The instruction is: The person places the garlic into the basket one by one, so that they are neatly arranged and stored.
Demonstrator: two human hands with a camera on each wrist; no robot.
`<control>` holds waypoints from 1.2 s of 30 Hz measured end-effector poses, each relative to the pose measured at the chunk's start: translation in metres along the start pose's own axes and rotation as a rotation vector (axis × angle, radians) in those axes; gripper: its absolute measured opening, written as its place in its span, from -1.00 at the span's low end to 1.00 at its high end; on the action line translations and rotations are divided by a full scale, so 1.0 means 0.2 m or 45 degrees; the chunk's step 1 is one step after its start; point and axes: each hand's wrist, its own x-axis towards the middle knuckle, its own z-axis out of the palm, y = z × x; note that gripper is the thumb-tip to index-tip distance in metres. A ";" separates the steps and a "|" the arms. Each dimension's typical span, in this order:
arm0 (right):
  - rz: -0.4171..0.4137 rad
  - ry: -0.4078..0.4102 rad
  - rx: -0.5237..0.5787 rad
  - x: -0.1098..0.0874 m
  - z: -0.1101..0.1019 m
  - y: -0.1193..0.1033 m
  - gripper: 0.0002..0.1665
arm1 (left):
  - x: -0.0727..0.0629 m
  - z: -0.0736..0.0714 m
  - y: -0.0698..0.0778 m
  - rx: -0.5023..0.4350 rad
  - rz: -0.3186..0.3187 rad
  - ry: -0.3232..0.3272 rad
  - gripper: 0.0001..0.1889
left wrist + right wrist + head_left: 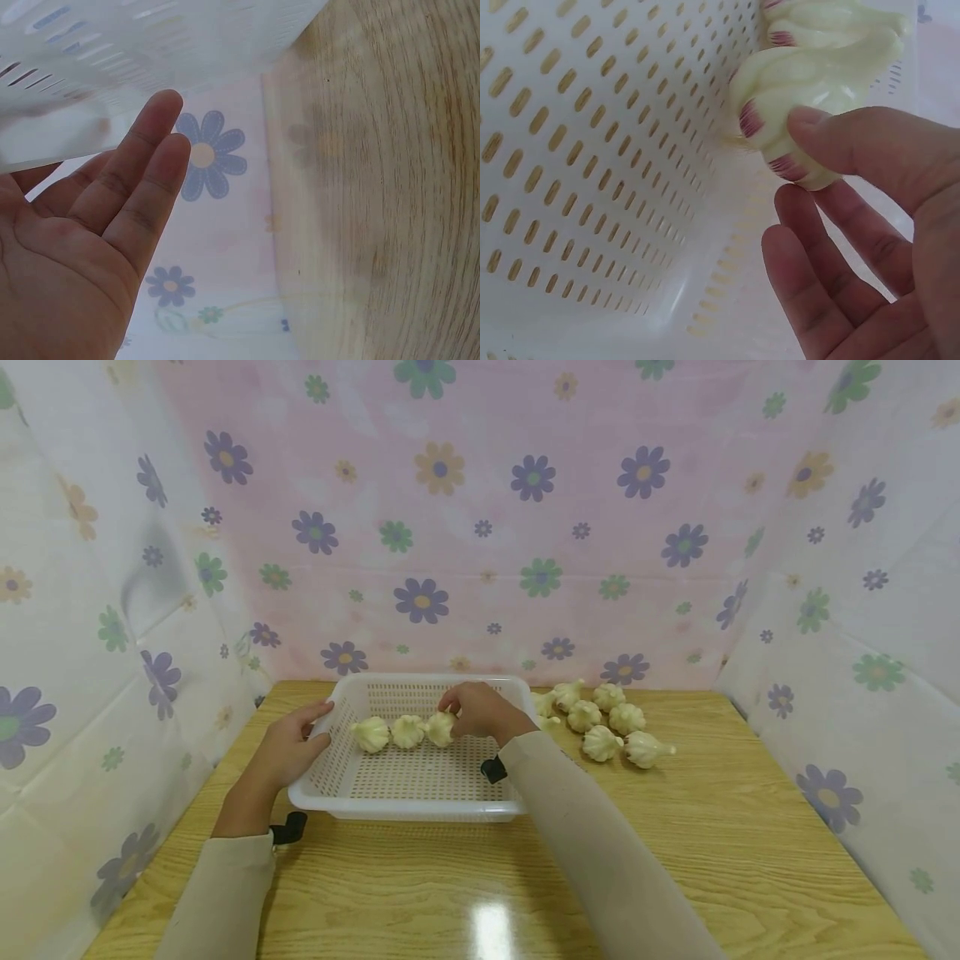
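left sleeve: beige (217,897), with a black piece (288,828) at the wrist.
left grip: the left hand (281,752) rests at nine o'clock on the basket, touching rim and outer wall; fingers nearly straight, thumb apart.
basket: white, slotted, rectangular (408,807), upright on the worktop (735,827), which is yellowish wood grain.
left bulb: pale cream garlic (371,737), inside the basket towards ten o'clock, its stem pointing to nine.
middle bulb: similar, ribbed (407,732), just above centre towards twelve, between its two neighbours.
held bulb: glossy cream garlic (439,729), inside the basket towards two o'clock; purple-red streaks and fine root wisps at its base.
right grip: the right hand (483,710) pinches the held bulb between thumb and fingertips; one finger stands off beneath it.
right sleeve: beige (592,843), crossing the basket's right rim.
loose bulbs: cream garlic (602,743), clustered on the worktop at three o'clock of the basket, several touching.
backdrop: pink, flower-printed sheet (360,443) at twelve.
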 end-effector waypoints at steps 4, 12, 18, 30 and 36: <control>-0.011 0.013 0.032 0.00 -0.01 0.01 -0.56 | 0.00 0.00 0.00 0.009 -0.003 -0.005 -0.36; 0.021 0.033 0.065 0.00 0.01 0.02 -0.68 | 0.00 -0.01 0.00 0.011 -0.007 0.002 -0.36; 0.053 -0.035 0.019 0.00 0.02 0.02 -0.41 | 0.00 0.00 -0.01 -0.001 -0.004 -0.006 -0.36; 0.030 -0.106 0.007 0.00 0.02 0.01 -0.18 | 0.01 0.00 0.00 0.014 0.011 0.003 -0.36; 0.013 -0.120 0.008 0.01 0.03 0.01 -0.20 | 0.00 0.00 0.00 -0.002 -0.005 -0.002 -0.36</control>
